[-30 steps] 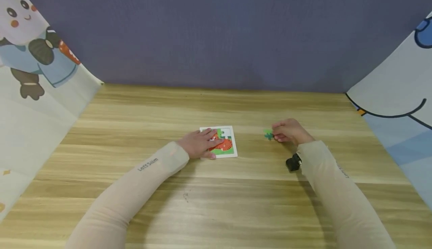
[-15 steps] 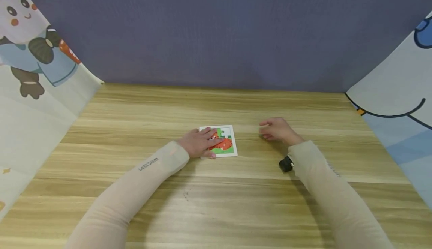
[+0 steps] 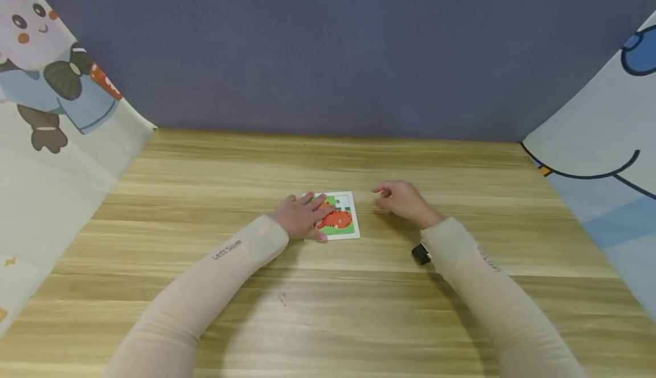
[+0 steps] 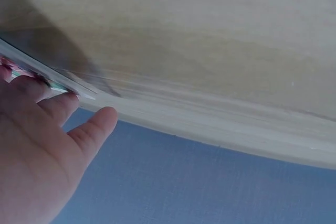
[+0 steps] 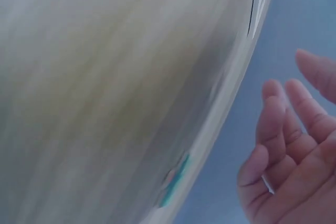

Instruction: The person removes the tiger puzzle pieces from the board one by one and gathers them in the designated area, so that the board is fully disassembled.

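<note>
A small square jigsaw puzzle [image 3: 338, 220], white-framed with an orange striped animal on green, lies on the table. Its upper right corner shows a white gap. My left hand [image 3: 299, 217] rests on the puzzle's left part with fingers spread, covering some of the picture. In the left wrist view, that hand [image 4: 42, 140] touches the board near its edge [image 4: 73, 85]. My right hand [image 3: 402, 198] hovers right of the puzzle, fingers loosely bent, holding nothing. A green puzzle piece [image 5: 176, 181] lies on the table beside the right hand [image 5: 294, 156] in the right wrist view; the head view hides it.
The wood-grain table [image 3: 318, 321] meets a dark blue-grey panel [image 3: 328, 53] at the back. Cartoon-printed white cloths [image 3: 77, 184] flank both sides. A black wrist device [image 3: 421, 254] sits below the right sleeve.
My right hand has moved left toward the puzzle. The green piece it was at a second ago is now out of sight in the head view. My left hand has stayed on the puzzle.
</note>
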A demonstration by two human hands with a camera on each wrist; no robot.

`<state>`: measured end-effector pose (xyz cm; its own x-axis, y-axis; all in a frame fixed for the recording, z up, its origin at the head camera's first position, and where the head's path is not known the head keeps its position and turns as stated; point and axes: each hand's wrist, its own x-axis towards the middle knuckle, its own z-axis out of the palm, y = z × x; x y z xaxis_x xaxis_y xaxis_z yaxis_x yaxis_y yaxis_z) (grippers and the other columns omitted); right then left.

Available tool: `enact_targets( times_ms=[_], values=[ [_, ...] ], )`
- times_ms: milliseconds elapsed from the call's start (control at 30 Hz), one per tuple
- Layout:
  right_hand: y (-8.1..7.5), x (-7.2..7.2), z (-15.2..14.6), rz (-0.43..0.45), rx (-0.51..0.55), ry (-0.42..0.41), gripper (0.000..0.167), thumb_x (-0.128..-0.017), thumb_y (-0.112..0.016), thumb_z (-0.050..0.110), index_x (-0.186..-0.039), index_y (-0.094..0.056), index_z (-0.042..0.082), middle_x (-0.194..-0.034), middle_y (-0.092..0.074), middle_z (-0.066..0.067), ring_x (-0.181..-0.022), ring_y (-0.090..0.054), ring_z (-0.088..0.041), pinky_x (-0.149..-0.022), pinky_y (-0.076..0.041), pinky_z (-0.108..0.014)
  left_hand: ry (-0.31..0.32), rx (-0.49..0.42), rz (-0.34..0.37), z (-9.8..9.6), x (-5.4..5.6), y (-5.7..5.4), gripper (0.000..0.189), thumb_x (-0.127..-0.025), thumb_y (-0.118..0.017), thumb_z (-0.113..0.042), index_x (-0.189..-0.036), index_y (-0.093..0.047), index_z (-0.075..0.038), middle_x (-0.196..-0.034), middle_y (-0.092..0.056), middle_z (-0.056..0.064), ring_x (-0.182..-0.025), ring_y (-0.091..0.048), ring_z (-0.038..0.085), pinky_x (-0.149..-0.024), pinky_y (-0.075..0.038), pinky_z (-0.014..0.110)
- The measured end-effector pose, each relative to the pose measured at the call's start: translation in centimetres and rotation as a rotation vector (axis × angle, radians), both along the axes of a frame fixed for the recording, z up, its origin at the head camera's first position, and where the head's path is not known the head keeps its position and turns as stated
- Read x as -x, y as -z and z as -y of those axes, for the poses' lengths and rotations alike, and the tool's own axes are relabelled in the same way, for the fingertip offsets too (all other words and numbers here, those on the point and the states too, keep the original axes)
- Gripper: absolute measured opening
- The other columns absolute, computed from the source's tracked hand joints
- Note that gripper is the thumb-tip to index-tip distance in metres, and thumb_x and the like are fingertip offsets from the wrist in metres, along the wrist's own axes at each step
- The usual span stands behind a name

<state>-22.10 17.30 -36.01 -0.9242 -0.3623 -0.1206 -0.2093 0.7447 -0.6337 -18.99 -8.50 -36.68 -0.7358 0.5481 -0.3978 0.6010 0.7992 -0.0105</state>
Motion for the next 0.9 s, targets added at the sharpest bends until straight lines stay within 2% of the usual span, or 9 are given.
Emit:
enact_targets(
  times_ms=[200,400,500,600,700,767,833,900],
  values=[
    [-0.6,-0.7,1.7,-0.130,-0.148,-0.099,0.032,-0.088,-0.066,0.016,-0.116,-0.067,0.001,-0.084,-0.065,-0.005,-0.057,-0.053,-0.010,-0.062,-0.046,-0.031,-0.023,-0.020,0.009,0.1,0.0,-0.1,0.081,-0.090,-0.048,-0.062,-0.155,-0.018,-0.024,-0.160,-0.010,0.004,-0.145,-0.012,0.029,-0.112,-0.021,0.053],
    [-0.7,-1.2,3.1,-0.246,-0.264,-0.178,0.029,-0.087,-0.070,0.018,-0.111,-0.069,0.002,-0.071,-0.059,0.002,-0.055,-0.047,-0.009,-0.055,-0.043,-0.027,-0.038,-0.021,0.010,0.1,0.0,0.0,0.082,-0.090,-0.049,-0.063,-0.155,-0.018,-0.025,-0.160,-0.009,0.002,-0.145,-0.011,0.028,-0.112,-0.023,0.051],
    [-0.6,-1.2,3.6,-0.274,-0.319,-0.195,0.031,-0.086,-0.072,0.022,-0.112,-0.070,0.004,-0.068,-0.058,0.003,-0.056,-0.046,-0.009,-0.054,-0.044,-0.027,-0.038,-0.024,-0.001,0.2,0.0,0.1,0.082,-0.089,-0.049,-0.063,-0.155,-0.019,-0.025,-0.160,-0.011,0.002,-0.145,-0.012,0.028,-0.111,-0.024,0.051],
    [-0.7,-1.2,4.1,-0.277,-0.369,-0.214,0.033,-0.086,-0.072,0.024,-0.113,-0.070,0.006,-0.079,-0.066,-0.001,-0.063,-0.054,-0.011,-0.062,-0.050,-0.031,-0.037,-0.024,-0.006,0.2,0.0,0.2,0.082,-0.089,-0.049,-0.064,-0.155,-0.019,-0.026,-0.160,-0.011,0.002,-0.145,-0.012,0.028,-0.111,-0.025,0.052],
    [-0.8,-1.3,4.5,-0.270,-0.408,-0.233,0.033,-0.087,-0.071,0.024,-0.115,-0.070,0.007,-0.101,-0.071,-0.007,-0.083,-0.065,-0.017,-0.075,-0.054,-0.037,-0.035,-0.025,-0.008,0.3,0.1,0.3,0.083,-0.088,-0.049,-0.065,-0.155,-0.019,-0.026,-0.160,-0.010,0.001,-0.145,-0.012,0.027,-0.111,-0.025,0.052],
    [-0.9,-1.4,4.8,-0.275,-0.424,-0.247,0.032,-0.087,-0.071,0.024,-0.115,-0.070,0.008,-0.113,-0.069,-0.008,-0.097,-0.065,-0.021,-0.081,-0.053,-0.039,-0.034,-0.021,-0.008,0.3,0.2,0.4,0.083,-0.088,-0.048,-0.065,-0.155,-0.018,-0.026,-0.160,-0.009,0.001,-0.146,-0.011,0.027,-0.111,-0.025,0.052],
    [-0.9,-1.4,4.9,-0.276,-0.438,-0.260,0.031,-0.088,-0.070,0.024,-0.115,-0.070,0.009,-0.116,-0.068,-0.008,-0.104,-0.064,-0.024,-0.083,-0.053,-0.041,-0.031,-0.021,-0.009,0.3,0.2,0.5,0.083,-0.088,-0.048,-0.065,-0.155,-0.018,-0.026,-0.160,-0.009,0.001,-0.146,-0.011,0.027,-0.111,-0.025,0.052],
    [-0.9,-1.4,5.1,-0.282,-0.445,-0.276,0.031,-0.088,-0.070,0.023,-0.115,-0.070,0.009,-0.115,-0.068,-0.008,-0.103,-0.064,-0.024,-0.083,-0.053,-0.041,-0.030,-0.017,-0.009,0.3,0.3,0.6,0.083,-0.088,-0.048,-0.065,-0.155,-0.018,-0.027,-0.160,-0.009,0.001,-0.146,-0.011,0.027,-0.111,-0.025,0.051]
  ],
)
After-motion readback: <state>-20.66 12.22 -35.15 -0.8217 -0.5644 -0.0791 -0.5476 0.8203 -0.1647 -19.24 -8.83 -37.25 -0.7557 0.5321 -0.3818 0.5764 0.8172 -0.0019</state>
